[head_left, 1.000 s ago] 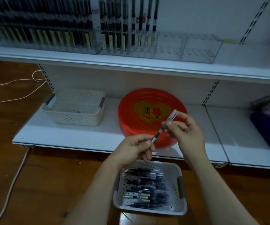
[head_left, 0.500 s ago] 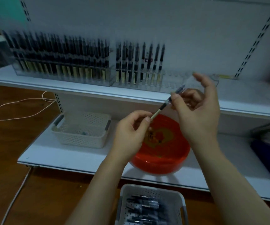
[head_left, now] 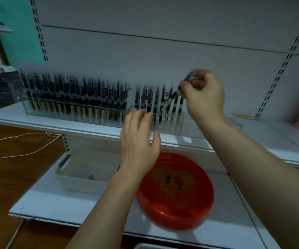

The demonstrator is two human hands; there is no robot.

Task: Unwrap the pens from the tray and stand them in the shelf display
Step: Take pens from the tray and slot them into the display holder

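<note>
My right hand holds a black pen tilted, its pale tip pointing down-left over the clear shelf display. A bit of clear wrapper seems pinched in the same hand near the pen's top. The display's left part holds several black pens standing upright, and a shorter row stands right under the held pen. My left hand hovers with relaxed fingers in front of the display and holds nothing. Only the rim of the pen tray shows at the bottom edge.
A red round bowl with a heart design sits on the lower shelf below my hands. A white perforated basket stands left of it. A thin cord lies on the wooden floor at left. The display's right compartments have no pens in them.
My left hand has let go of the pen and dropped below it. My right hand has carried the pen up and over to the display's pen row. The view has tilted upward.
</note>
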